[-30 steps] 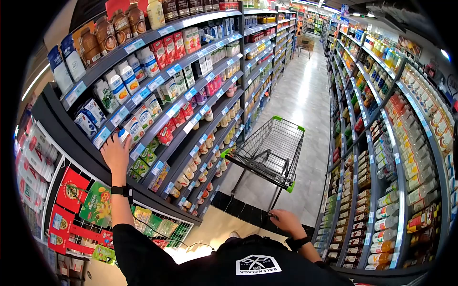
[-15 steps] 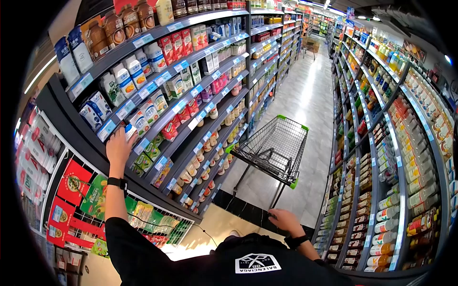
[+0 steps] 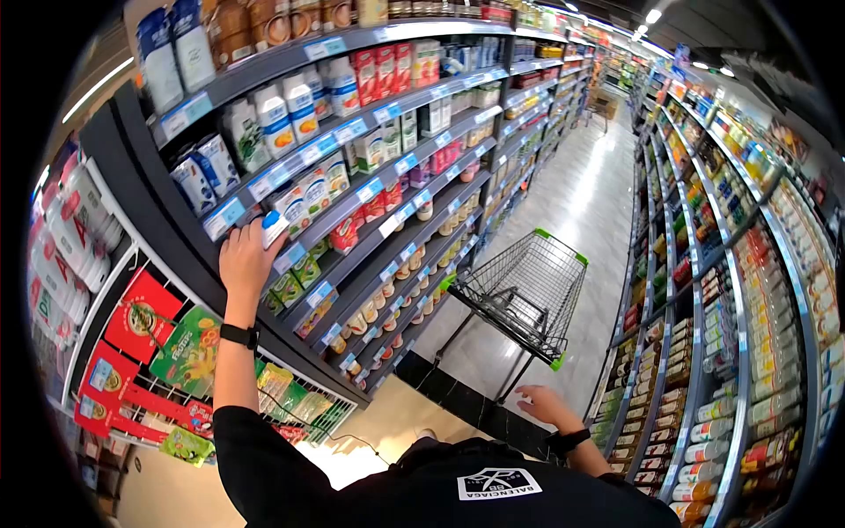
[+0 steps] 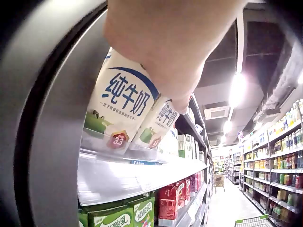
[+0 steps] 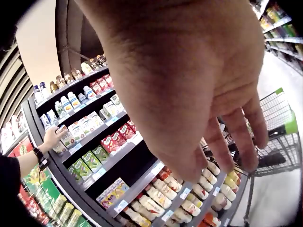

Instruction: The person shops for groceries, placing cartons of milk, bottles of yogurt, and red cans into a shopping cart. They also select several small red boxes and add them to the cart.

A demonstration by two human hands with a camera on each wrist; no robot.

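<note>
My left hand (image 3: pixel 246 262) is at the left end of a shelf, its fingers and thumb around the upper part of a white milk carton (image 4: pixel 113 106) with blue lettering. The carton's top is hidden by the hand in the left wrist view. Right beside it stands a second matching milk carton (image 4: pixel 156 124). My right hand (image 3: pixel 546 407) hangs in front of my body with nothing in it, its fingers (image 5: pixel 232 127) loosely extended. The shopping cart (image 3: pixel 528 290) stands a little beyond that hand.
More cartons (image 3: pixel 308 195) line the shelf to the right, with green drink boxes (image 5: pixel 90 161) one level below. A rack of hanging packets (image 3: pixel 189 352) stands at the left. Bottle shelves (image 3: pixel 748 352) run along the right side of the aisle. Another cart (image 3: pixel 603 106) is farther off.
The head view has shifted, so shelves and cart sit farther right in it. My left hand stays at the carton. The right hand's curled fingers have loosened and spread.
</note>
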